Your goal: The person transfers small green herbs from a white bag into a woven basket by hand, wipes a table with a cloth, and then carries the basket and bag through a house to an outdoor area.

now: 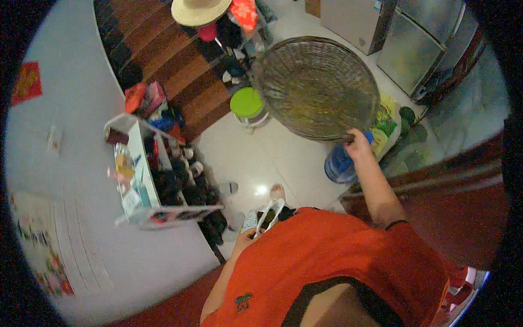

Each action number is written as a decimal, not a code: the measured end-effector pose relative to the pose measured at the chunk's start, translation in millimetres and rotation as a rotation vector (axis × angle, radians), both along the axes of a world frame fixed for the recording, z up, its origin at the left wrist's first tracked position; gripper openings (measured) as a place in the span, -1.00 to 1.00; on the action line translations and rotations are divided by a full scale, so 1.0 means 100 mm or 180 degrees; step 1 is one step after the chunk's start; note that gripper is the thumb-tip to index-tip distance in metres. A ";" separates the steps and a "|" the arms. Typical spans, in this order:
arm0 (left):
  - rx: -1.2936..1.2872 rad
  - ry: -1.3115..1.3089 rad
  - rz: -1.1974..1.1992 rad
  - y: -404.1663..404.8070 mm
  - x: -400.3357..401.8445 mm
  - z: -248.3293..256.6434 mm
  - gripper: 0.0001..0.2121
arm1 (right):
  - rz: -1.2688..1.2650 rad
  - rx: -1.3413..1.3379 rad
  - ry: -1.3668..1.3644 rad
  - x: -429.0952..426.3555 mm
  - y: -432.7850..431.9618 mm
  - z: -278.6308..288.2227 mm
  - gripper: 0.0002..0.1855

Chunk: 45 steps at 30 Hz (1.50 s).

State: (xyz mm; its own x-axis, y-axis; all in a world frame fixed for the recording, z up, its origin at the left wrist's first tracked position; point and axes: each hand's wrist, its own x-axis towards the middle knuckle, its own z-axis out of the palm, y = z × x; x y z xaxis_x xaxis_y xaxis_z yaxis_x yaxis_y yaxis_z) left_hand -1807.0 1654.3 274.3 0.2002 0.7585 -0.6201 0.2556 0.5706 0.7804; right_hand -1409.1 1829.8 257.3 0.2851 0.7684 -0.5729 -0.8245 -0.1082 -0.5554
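Observation:
My right hand point(358, 146) grips the near rim of a large round wicker basket tray point(318, 88), held out in front of me and tilted so its woven inside shows. Close to my body, my left hand point(246, 239) is shut on a bag with white handles point(270, 214); dark contents show between the handles, but I cannot tell what they are. Beneath the tray's near edge, a blue plastic water bottle point(341, 165) stands on the tiled floor, partly hidden by my right hand and the tray. A stool with a green round seat point(246, 102) is left of the tray.
On the left, a white shoe rack point(143, 171) holds shoes and small items against the wall. Wooden stairs point(163, 53) rise behind it. A straw hat point(200, 11) tops a pile at the back. A refrigerator point(421, 45) stands back right, near a yellow-green sack point(386, 122).

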 end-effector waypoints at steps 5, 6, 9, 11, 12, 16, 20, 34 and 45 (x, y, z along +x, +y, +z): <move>0.0615 0.0978 -0.1439 1.72 0.05 0.11 -0.81 | -0.0585 -0.0327 -0.0372 0.49 0.78 -0.04 -0.82; 0.1435 0.1020 -0.1496 1.95 0.06 0.07 -0.80 | -0.0681 -0.0540 -0.0410 0.51 0.88 -0.08 -0.82; 0.2728 0.1512 -0.1957 2.73 0.18 0.07 -0.82 | -0.0878 -0.0749 -0.0559 0.65 1.20 -0.13 -0.84; 0.3146 0.1061 -0.1957 3.30 0.39 0.01 -0.83 | -0.1199 -0.0481 -0.0493 0.90 1.45 -0.29 -0.85; 0.2245 0.0944 -0.2058 3.61 0.32 -0.21 -0.85 | -0.1283 -0.0735 -0.0331 0.82 1.68 -0.51 -0.85; 0.0403 0.0237 -0.1796 4.31 0.71 -0.06 -0.88 | -0.1522 -0.1024 -0.0252 0.98 1.94 -0.89 -0.81; 0.0544 0.0262 -0.1629 4.84 1.30 0.19 -0.87 | -0.1169 -0.1150 -0.0677 1.28 2.34 -1.06 -0.86; 0.2772 0.0802 -0.1896 7.31 3.07 0.39 -0.75 | -0.1022 -0.0958 -0.0670 2.72 4.86 -0.57 -0.87; 0.2717 0.1024 -0.1397 9.45 4.56 0.68 -0.85 | -0.0685 -0.1025 -0.0748 4.00 7.21 0.08 -0.73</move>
